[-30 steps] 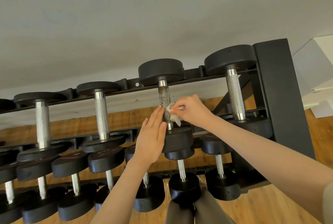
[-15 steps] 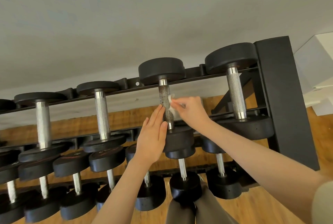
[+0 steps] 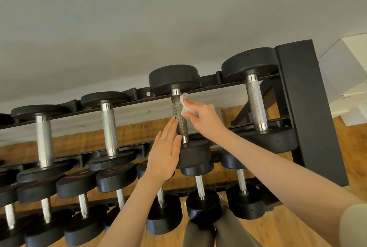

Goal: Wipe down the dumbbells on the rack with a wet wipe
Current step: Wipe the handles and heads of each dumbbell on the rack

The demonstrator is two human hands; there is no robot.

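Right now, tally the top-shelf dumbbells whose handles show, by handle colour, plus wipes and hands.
Silver-handled dumbbells: 3
Dark-handled dumbbell: 1
Wipe: 1
Hands, left hand and right hand: 2
Total: 7

Crumpled white wet wipe (image 3: 185, 105) pressed on dark-handled dumbbell (image 3: 179, 116), top rack (image 3: 309, 111).

Both forearms are bare to the left hand (image 3: 161, 157) and right hand (image 3: 206, 121). A pale beige short sleeve (image 3: 355, 225) covers the right upper arm. Grey-brown trousers (image 3: 216, 233) show below.
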